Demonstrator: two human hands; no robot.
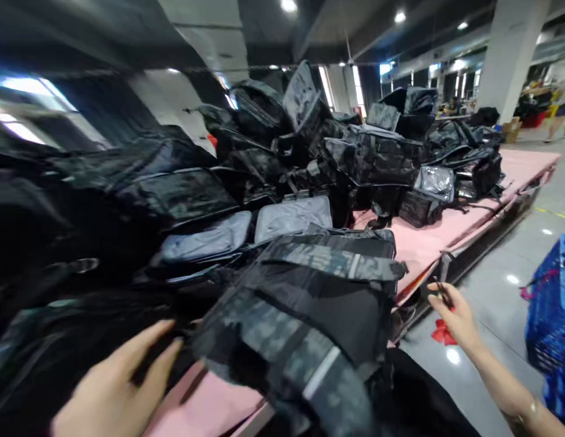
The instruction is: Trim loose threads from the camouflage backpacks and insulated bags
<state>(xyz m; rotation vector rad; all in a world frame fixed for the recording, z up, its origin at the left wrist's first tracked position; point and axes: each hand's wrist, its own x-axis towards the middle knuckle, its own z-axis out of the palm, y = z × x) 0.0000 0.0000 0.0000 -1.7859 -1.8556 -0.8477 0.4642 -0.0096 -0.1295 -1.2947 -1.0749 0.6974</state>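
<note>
A black backpack (328,297) with grey camouflage shoulder straps lies in front of me, its strap side up. My left hand (118,376), blurred, is at its left edge near dark straps. The thumb and forefinger are apart, with no held thing visible between them. To the right of the backpack, past the table edge, my right hand (455,315) is closed round small dark thread snips (442,292). A red scrap (443,332) shows just below that hand; I cannot tell whether it hangs from it or lies on the floor.
Piled dark camouflage bags (377,155), several with grey linings showing, cover much of the long pink-topped table (428,237). Blue plastic crates (550,303) stand on the floor at the right. A white pillar (514,60) and a person (562,97) are farther back.
</note>
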